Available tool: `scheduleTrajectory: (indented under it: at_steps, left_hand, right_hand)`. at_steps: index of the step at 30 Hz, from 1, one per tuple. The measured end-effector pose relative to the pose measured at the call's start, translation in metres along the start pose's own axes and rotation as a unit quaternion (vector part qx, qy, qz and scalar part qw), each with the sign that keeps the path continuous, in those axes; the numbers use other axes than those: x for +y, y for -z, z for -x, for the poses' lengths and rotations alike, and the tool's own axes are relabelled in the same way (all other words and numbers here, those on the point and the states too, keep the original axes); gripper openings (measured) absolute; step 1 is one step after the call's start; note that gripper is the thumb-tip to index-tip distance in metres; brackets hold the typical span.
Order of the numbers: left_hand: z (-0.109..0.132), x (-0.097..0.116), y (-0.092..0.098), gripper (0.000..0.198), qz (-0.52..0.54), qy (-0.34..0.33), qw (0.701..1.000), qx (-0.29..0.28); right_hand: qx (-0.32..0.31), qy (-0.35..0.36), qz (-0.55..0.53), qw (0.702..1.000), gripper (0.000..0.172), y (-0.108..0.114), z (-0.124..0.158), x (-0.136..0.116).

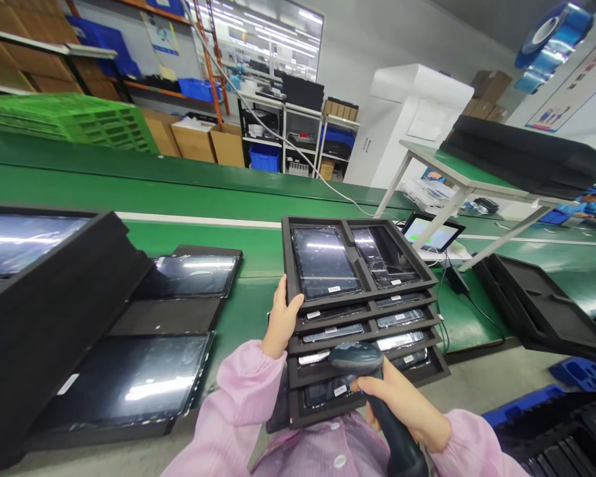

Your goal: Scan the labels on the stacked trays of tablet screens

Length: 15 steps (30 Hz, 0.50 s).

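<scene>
A stack of black foam trays (362,344) holding dark tablet screens stands in front of me on the green bench. The top tray (291,265) carries one tablet (322,262) on its left and a bagged one on its right. My left hand (281,321) grips the left edge of the upper trays, thumb on the rim. My right hand (402,401) is closed round the handle of a dark handheld barcode scanner (357,358), whose head points at the labels on the front edges of the lower trays. Pink sleeves cover both arms.
Loose tablets (189,275) lie on the bench to the left, beside a tall black foam stack (54,298). A lit small screen (432,232) sits under a white-legged table (457,179). More foam trays (536,298) lie right. Green crates (74,119) and shelving stand behind the conveyor.
</scene>
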State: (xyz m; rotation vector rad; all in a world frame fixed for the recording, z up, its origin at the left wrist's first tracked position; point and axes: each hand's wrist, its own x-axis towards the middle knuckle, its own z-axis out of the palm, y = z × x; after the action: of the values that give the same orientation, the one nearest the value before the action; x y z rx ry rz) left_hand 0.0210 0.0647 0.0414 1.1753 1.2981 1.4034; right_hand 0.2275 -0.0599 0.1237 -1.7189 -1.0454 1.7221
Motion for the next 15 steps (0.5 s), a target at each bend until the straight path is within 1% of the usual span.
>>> scheduleTrajectory:
  at_steps: [3,11,13,15]
  left_hand:
    - [0.0,0.002,0.0,0.064,0.003,0.023,1.0,-0.001]
    - [0.0,0.003,0.002,0.064,0.001,0.035,0.999,0.001]
    - [0.0,0.003,0.002,0.064,0.008,0.032,0.999,0.003]
    - [0.0,0.002,0.002,0.064,0.017,0.024,1.0,0.005]
  right_hand:
    - [-0.003,-0.004,0.007,1.0,0.039,-0.002,-0.001,0.006]
    - [-0.007,0.008,0.002,1.0,0.041,0.0,0.003,0.007]
    - [-0.008,0.009,0.009,1.0,0.044,0.007,0.006,0.006]
    - [-0.006,0.019,0.039,0.999,0.049,0.026,0.009,0.005]
